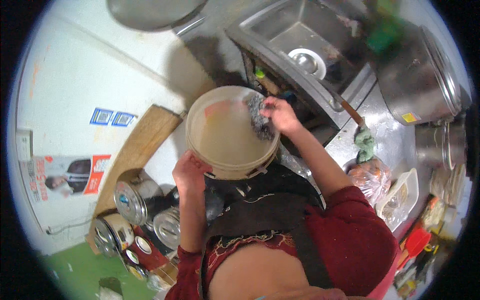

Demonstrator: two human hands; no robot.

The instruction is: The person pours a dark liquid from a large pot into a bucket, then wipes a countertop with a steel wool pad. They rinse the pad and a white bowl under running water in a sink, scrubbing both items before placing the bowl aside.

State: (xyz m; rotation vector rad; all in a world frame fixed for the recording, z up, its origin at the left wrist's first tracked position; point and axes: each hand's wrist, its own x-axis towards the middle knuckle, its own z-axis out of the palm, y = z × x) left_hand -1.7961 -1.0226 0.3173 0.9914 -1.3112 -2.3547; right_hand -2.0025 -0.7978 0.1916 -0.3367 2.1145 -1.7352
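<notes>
A round off-white plastic bucket [228,146] is held tilted in front of my dark apron. Its surface looks cloudy, with a faint reddish patch near the far side. My left hand [190,170] grips its near left edge. In my right hand [282,114] is a grey steel-wool scrubber [258,117], pressed near the bucket's right edge and slightly blurred. The fingertips of that hand are partly hidden by the scrubber.
A stainless-steel sink [258,56] lies ahead on the right. Beside it stand a large metal pot [412,78], a wood-handled green scrubber [364,142], a plastic bag of orange items [369,178] and a white tray [410,187]. Lidded metal canisters [131,198] stand left, near a wooden board [150,135].
</notes>
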